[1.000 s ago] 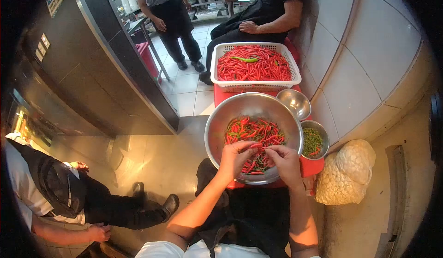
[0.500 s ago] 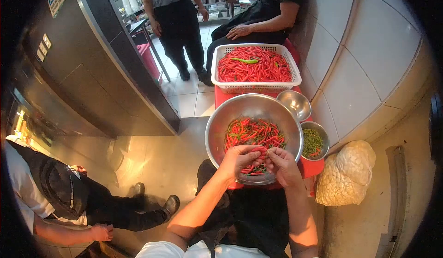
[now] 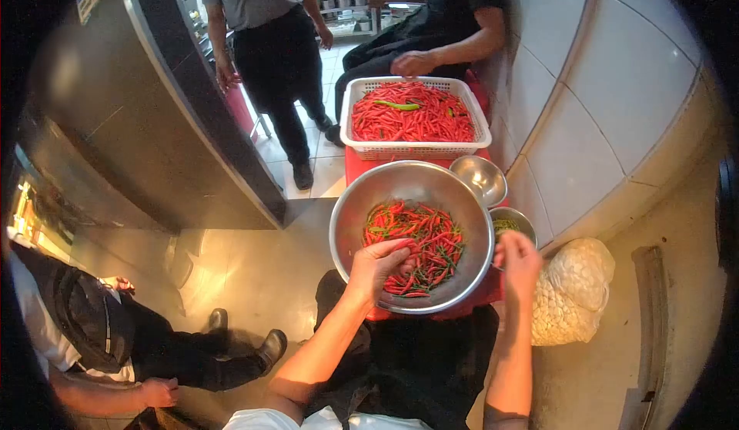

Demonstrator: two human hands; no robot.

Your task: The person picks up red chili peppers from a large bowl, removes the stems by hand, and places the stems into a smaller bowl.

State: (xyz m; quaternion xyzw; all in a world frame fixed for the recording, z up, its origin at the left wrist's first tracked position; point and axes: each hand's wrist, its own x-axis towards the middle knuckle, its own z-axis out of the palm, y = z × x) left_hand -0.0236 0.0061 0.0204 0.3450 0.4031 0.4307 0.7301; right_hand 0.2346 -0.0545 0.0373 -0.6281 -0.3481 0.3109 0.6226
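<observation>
My left hand [image 3: 379, 267] is closed around red chilies above the near part of a large steel bowl [image 3: 346, 222]. Red chilies with green stems [image 3: 427, 237] lie in that bowl. My right hand [image 3: 517, 259], slightly blurred, is just right of the bowl's rim, in front of a small steel bowl [image 3: 526, 226] holding green stems [image 3: 504, 224]. Its fingers are pinched together; whatever is between them is too small to make out.
Beyond the large bowl stands a white basket [image 3: 416, 150] heaped with red chilies, with a small steel bowl [image 3: 479, 177] nearer. A tied bag [image 3: 573, 295] is at right. People stand or sit beyond the basket; another is at lower left.
My right hand has moved right, away from my left hand, towards the small bowl of stems. The standing person has stepped, and the seated person's hand has moved to the basket's far edge.
</observation>
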